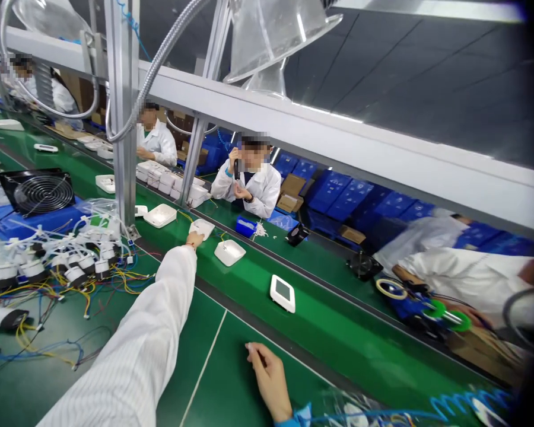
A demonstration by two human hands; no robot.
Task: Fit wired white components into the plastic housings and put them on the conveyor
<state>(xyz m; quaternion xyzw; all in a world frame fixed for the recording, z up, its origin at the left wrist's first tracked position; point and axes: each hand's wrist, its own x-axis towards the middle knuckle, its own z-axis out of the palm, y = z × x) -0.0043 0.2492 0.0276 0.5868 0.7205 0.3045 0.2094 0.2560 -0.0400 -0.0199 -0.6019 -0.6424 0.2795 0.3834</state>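
Where the left hand [194,238] meets the near rim of a white shell [203,228] on the green belt [249,284], I cannot tell how tight its grip is; the right hand [269,376] curls loosely over the desk [218,379], nothing visible in it. A careless drag could snag the thin wires [186,216] and tug the shell askew. Flanking it: two open shells; farther right, one screened unit [283,293]
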